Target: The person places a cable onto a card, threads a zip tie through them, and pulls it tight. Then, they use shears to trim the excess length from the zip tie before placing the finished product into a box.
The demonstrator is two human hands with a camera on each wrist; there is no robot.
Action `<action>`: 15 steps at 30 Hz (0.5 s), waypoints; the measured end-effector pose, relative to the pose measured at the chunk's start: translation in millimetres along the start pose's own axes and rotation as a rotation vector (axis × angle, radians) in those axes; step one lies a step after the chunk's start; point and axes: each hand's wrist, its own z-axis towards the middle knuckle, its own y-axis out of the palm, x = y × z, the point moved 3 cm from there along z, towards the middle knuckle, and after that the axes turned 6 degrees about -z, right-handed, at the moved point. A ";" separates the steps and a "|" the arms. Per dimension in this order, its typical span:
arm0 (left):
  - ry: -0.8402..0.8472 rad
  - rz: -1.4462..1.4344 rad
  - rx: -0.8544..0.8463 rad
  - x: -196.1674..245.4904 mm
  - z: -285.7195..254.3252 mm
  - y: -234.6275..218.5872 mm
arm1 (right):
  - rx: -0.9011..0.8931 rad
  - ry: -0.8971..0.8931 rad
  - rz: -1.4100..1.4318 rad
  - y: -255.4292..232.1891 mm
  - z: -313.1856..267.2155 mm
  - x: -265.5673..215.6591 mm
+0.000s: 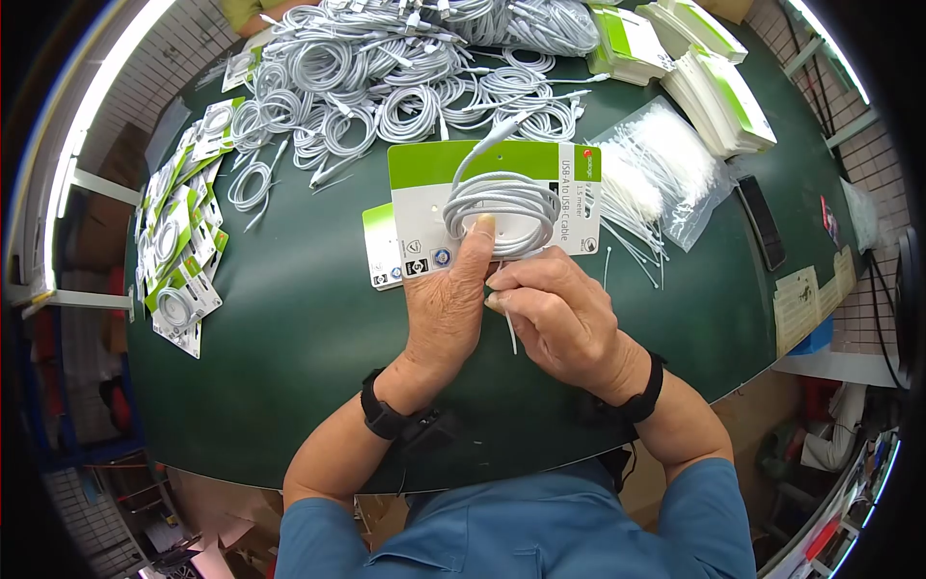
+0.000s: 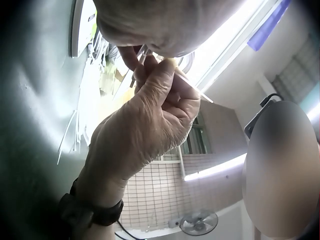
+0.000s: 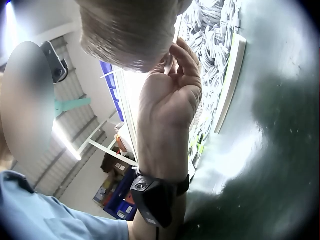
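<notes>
My left hand holds a green-and-white retail card from below, its thumb pressing a coiled white USB cable against the card's front. One cable end stands up past the card's top edge. Just under the card, my right hand pinches a thin white cable tie, whose tail hangs down below the fingertips. In the left wrist view, the right hand has thumb and fingertips together close under the left palm. A stack of similar cards lies on the table behind the held card.
A big heap of coiled white cables covers the table's far side. Finished-looking carded cables pile at left. Card stacks stand far right, beside a plastic bag of cable ties and a phone. Another person's arm shows far left.
</notes>
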 end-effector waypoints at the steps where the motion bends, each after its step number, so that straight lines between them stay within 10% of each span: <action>1: 0.020 -0.012 -0.005 -1.2 -0.3 0.2 | -0.002 -0.002 -0.017 -0.9 1.2 2.3; 15: -0.130 0.052 -0.069 -6.4 -11.2 7.4 | 0.045 0.575 -0.037 -15.0 -0.3 22.4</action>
